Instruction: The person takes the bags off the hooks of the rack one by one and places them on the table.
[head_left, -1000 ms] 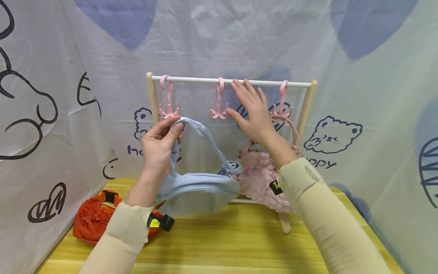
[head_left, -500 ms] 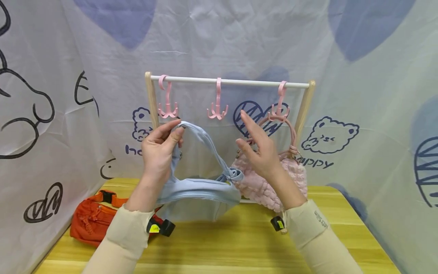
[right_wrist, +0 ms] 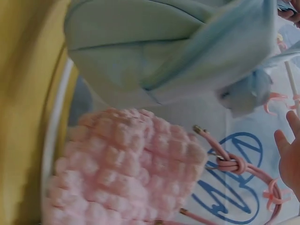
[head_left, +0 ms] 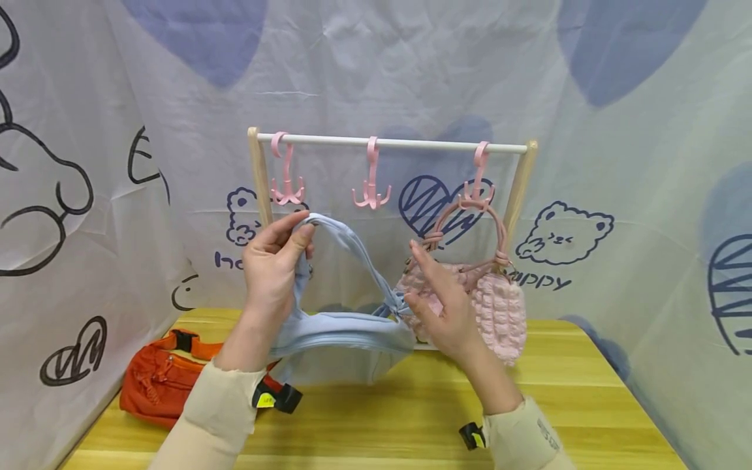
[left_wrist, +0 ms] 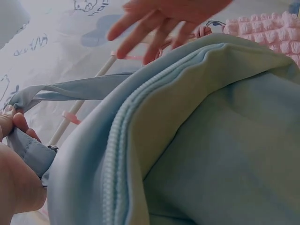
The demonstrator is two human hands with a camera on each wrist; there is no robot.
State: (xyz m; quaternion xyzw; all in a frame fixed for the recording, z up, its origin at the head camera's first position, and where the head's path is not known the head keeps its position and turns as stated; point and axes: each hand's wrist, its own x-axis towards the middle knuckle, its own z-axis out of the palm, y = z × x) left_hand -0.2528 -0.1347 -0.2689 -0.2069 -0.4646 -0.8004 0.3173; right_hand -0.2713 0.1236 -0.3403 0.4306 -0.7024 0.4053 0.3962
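My left hand (head_left: 273, 258) pinches the strap of a light blue zippered bag (head_left: 346, 333) between thumb and fingers, so the bag hangs in front of the rack. In the left wrist view the bag's zipper (left_wrist: 119, 136) curves across the middle. My right hand (head_left: 446, 307) holds nothing; its fingers are extended beside the knotted end of the blue strap. Behind it a pink puffy bag (head_left: 499, 310) hangs by its round handle from the right pink hook (head_left: 478, 176). The middle pink hook (head_left: 371, 176) and left pink hook (head_left: 288, 173) carry nothing.
A rack with a white rail (head_left: 429, 143) and wooden posts (head_left: 519, 183) stands on the wooden table (head_left: 399, 424). An orange waist bag (head_left: 158, 378) lies at the left, partly behind my left forearm. Patterned cloth (head_left: 376, 65) hangs behind and on both sides.
My right hand has come down from near the middle hook and rail to beside the blue bag. My left hand, still holding the strap, has dropped slightly. The middle hook has turned a little.
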